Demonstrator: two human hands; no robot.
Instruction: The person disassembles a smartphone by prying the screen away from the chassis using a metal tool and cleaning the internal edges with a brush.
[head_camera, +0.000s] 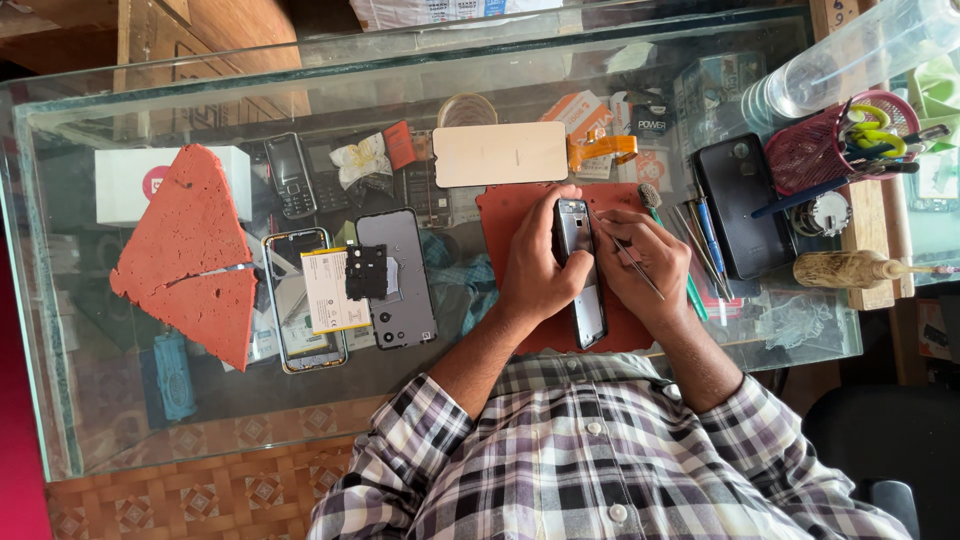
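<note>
Glass counter, red mat (500, 215) — left hand (535, 265) fingers clasp the phone frame (580, 270); right hand (645, 262) fingers pinch tweezers (632, 255) beside it.

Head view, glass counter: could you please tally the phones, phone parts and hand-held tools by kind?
Keypad phone: 1
Black smartphone: 1
Opened phone shells: 3, one in the left hand
Beige screen panel: 1
Tweezers: 1, in the right hand
Total: 7
</note>
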